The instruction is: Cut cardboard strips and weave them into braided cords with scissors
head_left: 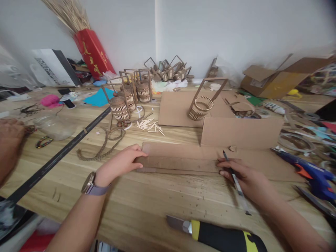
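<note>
A long brown cardboard strip (181, 163) lies flat along the front edge of a larger cardboard sheet (173, 149). At its left end my left hand (128, 158) has thumb and fingers closed on the strip. My right hand (243, 175) holds a pen (236, 183) slantwise, its dark tip pointing up and away from me. The thumb and fingertips of that hand also touch the strip's right end. Behind the strip a cardboard flap (241, 132) stands raised. Nearer to me lies a knife (217, 235) with a black and yellow handle.
Small lidded baskets (120, 108) and an open basket (201, 107) stand farther back. Braided cord (105, 143) and short sticks (150, 125) lie left of centre. A blue glue gun (309, 171) is at right. Another person's hand (10, 134) rests at far left.
</note>
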The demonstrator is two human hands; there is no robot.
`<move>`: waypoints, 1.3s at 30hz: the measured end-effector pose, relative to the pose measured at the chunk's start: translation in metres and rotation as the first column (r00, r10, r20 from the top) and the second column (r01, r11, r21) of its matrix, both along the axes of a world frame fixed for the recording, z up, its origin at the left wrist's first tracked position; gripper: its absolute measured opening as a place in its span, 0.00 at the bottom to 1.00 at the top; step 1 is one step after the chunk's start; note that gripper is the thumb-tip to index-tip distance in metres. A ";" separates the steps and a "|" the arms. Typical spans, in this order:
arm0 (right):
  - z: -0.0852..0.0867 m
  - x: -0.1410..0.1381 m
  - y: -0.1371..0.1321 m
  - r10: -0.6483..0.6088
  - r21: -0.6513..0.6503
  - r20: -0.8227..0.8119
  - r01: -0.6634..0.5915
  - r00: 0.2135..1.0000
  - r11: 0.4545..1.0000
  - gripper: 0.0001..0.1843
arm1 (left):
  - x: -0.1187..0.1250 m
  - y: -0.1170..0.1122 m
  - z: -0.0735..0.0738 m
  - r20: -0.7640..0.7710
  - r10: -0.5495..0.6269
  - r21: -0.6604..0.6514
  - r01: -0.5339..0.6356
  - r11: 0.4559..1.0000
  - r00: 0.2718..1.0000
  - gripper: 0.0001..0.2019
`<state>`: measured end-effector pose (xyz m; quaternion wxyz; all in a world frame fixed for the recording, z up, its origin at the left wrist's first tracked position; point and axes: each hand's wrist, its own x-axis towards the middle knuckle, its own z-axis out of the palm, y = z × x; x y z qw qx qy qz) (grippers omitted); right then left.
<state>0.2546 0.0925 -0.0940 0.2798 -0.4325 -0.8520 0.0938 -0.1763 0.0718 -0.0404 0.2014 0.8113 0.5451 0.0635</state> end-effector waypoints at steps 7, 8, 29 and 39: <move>0.005 -0.004 -0.001 -0.009 -0.011 0.005 0.009 1.000 1.000 0.08 | -0.004 0.001 -0.001 -0.006 -0.011 -0.015 0.011 1.000 1.000 0.18; 0.007 -0.005 -0.001 -0.009 -0.015 0.007 0.009 1.000 1.000 0.08 | -0.003 0.001 -0.001 -0.010 -0.010 -0.024 0.010 1.000 1.000 0.18; 0.006 -0.007 -0.002 -0.029 -0.052 -0.012 0.028 1.000 0.998 0.10 | 0.005 -0.004 0.007 -0.062 0.065 -0.059 -0.068 0.996 0.996 0.11; 0.004 -0.007 -0.002 -0.042 -0.072 -0.012 0.041 0.999 0.997 0.11 | 0.004 -0.004 0.007 -0.069 0.033 -0.040 -0.036 0.999 0.997 0.08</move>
